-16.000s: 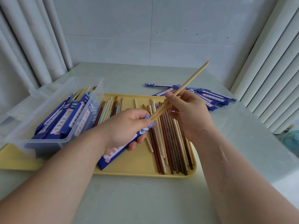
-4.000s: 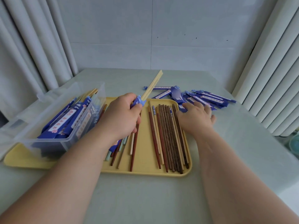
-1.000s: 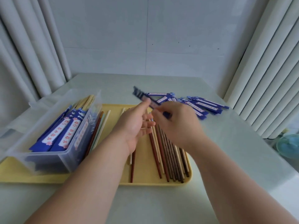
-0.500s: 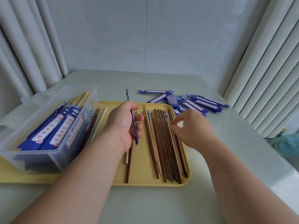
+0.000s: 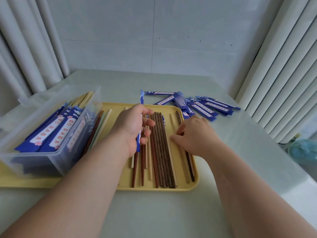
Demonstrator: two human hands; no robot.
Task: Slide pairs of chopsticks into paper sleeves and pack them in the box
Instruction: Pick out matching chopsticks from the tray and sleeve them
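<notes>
Your left hand [image 5: 132, 127] grips the blue paper sleeve [image 5: 141, 98], your right hand's [image 5: 193, 133] bent fingers [image 5: 180, 130] touch brown wooden chopsticks [image 5: 161, 152] crowded on the yellow plastic tray [image 5: 188, 187] (pinch unclear), so you may lift mismatched sticks.

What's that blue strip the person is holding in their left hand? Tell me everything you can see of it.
It is a long, narrow paper sleeve, dark blue with a pale cloud-like print near its far end. It looks thin and flat, seen almost edge-on. The left hand grips it around the middle, fingers curled over it, so both ends stick out. It is held over the loose chopsticks on the yellow tray. No chopstick tips show from it.
</notes>
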